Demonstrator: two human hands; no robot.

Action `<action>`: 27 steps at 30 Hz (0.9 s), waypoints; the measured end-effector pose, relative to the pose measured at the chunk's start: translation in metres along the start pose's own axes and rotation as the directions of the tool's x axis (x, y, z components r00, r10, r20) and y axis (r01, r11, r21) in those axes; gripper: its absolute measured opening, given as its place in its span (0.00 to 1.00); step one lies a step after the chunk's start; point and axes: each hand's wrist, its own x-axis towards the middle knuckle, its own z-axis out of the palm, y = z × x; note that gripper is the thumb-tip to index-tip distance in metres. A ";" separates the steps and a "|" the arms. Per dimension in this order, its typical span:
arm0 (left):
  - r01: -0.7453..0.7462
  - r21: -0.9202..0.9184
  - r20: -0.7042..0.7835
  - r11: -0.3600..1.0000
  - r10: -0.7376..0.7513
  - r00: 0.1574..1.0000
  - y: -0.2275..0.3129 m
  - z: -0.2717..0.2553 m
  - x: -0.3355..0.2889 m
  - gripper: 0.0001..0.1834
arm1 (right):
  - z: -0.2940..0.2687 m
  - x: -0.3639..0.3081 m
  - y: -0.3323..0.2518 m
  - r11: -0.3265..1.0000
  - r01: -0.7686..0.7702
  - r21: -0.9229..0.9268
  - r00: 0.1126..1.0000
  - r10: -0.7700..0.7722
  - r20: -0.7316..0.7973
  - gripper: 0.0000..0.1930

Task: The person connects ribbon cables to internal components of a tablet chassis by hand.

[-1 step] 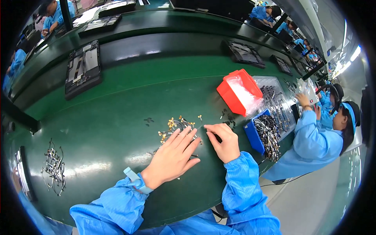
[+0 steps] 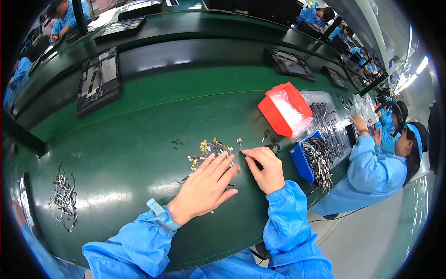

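— Cables with gold ends (image 2: 210,149) lie in a loose heap on the green bench (image 2: 139,153), just ahead of both hands; who holds what?

— The left hand (image 2: 204,188) lies flat and spread on the heap; the right hand (image 2: 265,168) pinches one cable; best to pin the rest and draw it out slowly, so nothing snags.

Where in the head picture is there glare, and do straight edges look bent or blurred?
Head view: pale glare patches lie on the green table, one just left of the left hand; the table edges curve strongly toward the rim, a fisheye effect; the corners are black; the right hand and the small gold-tipped wires look fairly sharp, while the far workers are small and soft.
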 end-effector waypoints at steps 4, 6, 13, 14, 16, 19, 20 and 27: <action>-0.042 -0.046 0.109 0.998 0.047 0.993 0.002 -0.009 -0.017 0.28 | -0.003 -0.002 0.003 1.000 0.019 -0.016 0.997 -0.018 0.073 0.11; -0.028 -0.050 0.113 0.998 0.033 0.993 0.008 -0.024 -0.028 0.28 | -0.003 -0.001 0.000 1.000 0.019 -0.010 0.996 -0.018 0.087 0.12; 0.237 0.081 -0.018 0.968 -0.236 0.972 0.004 -0.052 -0.069 0.24 | -0.002 -0.001 -0.002 0.998 0.024 -0.063 0.999 -0.022 0.027 0.12; 0.308 0.116 -0.082 0.944 -0.300 0.951 0.001 -0.053 -0.074 0.22 | -0.003 -0.001 -0.003 0.997 0.025 -0.079 1.000 -0.026 -0.009 0.11; 0.348 0.148 -0.149 0.926 -0.327 0.933 -0.002 -0.057 -0.086 0.18 | -0.002 -0.002 -0.009 0.997 0.008 -0.071 0.999 -0.005 0.038 0.13; 0.384 0.132 -0.112 0.914 -0.372 0.922 -0.004 -0.062 -0.094 0.17 | 0.009 0.013 -0.029 0.997 0.069 0.045 0.986 -0.075 0.148 0.16; 0.391 0.139 -0.106 0.910 -0.379 0.919 -0.003 -0.062 -0.089 0.17 | 0.016 0.019 -0.031 0.996 0.067 0.056 0.986 -0.075 0.151 0.16; 0.251 0.148 -0.108 0.957 -0.236 0.966 -0.001 -0.056 -0.085 0.18 | 0.036 0.027 -0.024 0.962 0.179 0.206 0.887 -0.249 0.390 0.20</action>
